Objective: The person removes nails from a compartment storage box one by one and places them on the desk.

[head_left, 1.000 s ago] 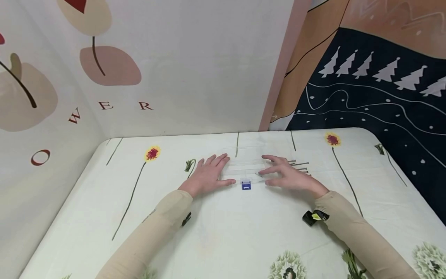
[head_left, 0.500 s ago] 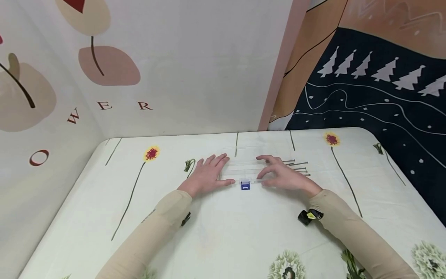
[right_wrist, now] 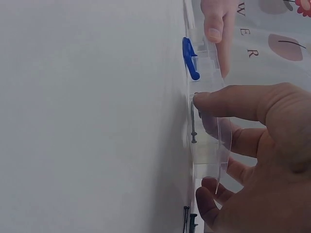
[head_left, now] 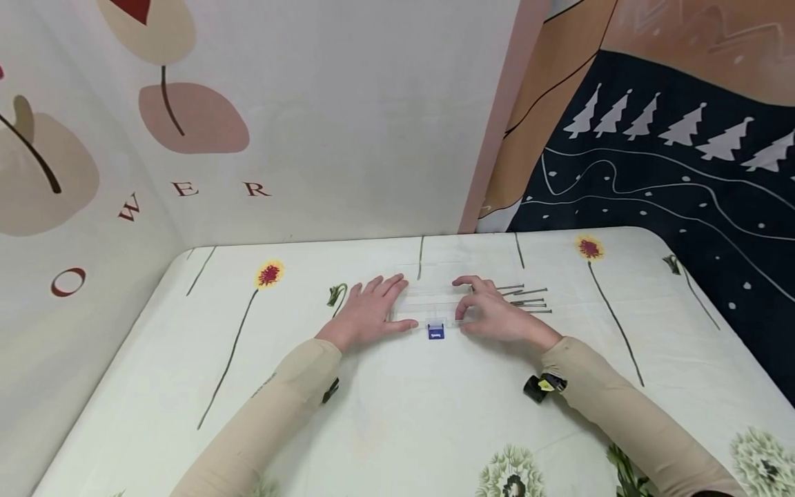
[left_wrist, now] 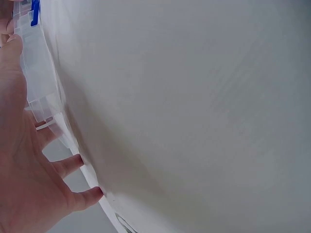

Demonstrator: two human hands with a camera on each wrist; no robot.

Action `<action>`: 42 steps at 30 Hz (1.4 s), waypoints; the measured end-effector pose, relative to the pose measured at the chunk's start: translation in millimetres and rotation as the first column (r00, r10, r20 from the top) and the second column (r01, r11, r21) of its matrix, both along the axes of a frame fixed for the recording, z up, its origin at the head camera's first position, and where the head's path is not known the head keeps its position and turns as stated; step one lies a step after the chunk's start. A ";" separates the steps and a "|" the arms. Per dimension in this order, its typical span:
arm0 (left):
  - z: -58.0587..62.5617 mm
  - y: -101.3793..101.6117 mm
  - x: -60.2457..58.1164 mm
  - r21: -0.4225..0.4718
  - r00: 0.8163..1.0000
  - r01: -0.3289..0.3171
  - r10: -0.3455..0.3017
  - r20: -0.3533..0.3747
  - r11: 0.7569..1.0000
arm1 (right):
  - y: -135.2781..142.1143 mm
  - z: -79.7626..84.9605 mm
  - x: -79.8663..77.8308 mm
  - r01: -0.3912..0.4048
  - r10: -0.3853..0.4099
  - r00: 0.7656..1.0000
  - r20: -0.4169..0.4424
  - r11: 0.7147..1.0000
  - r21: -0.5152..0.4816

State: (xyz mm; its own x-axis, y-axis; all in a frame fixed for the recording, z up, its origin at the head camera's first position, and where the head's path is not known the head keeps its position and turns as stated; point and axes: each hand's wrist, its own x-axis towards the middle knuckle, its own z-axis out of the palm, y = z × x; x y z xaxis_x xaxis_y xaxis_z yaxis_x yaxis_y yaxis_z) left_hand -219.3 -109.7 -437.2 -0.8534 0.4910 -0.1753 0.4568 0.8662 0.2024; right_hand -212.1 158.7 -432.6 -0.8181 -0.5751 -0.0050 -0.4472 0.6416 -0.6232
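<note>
A clear plastic box [head_left: 422, 298] with a blue latch [head_left: 436, 332] at its front lies on the table, its lid folded back. My left hand [head_left: 370, 312] rests with spread fingers over its left end, the thumb along the front edge. At the right end, my right hand [head_left: 491, 314] reaches in with curled fingers. Thumb and index finger pinch at a thin metal nail [right_wrist: 193, 124] low inside the box wall, seen through the plastic in the right wrist view; the fingertips partly hide it. The left wrist view shows the left hand [left_wrist: 34, 160] beside the box wall.
Several loose nails [head_left: 528, 301] lie on the table just right of the box, partly behind the right hand. A floral cloth [head_left: 373, 414] covers the table. Printed curtains [head_left: 348, 138] stand right behind its far edge and at the left.
My right hand has moved left and lower into the box with the nail, its fingers curling more. More of the loose nails show behind it. My left hand stays in place.
</note>
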 end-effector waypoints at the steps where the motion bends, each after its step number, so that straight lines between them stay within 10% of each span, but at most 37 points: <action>1: -0.1 0.0 0.1 0.000 1.000 -0.001 0.001 -0.001 1.000 | -0.1 -0.3 0.3 -0.002 0.002 1.000 -0.001 1.000 0.001; 42: 0.4 2.6 1.1 -0.013 1.000 -0.007 0.007 -0.018 1.000 | 1.6 8.8 10.5 0.082 -0.058 0.974 -0.219 0.991 0.105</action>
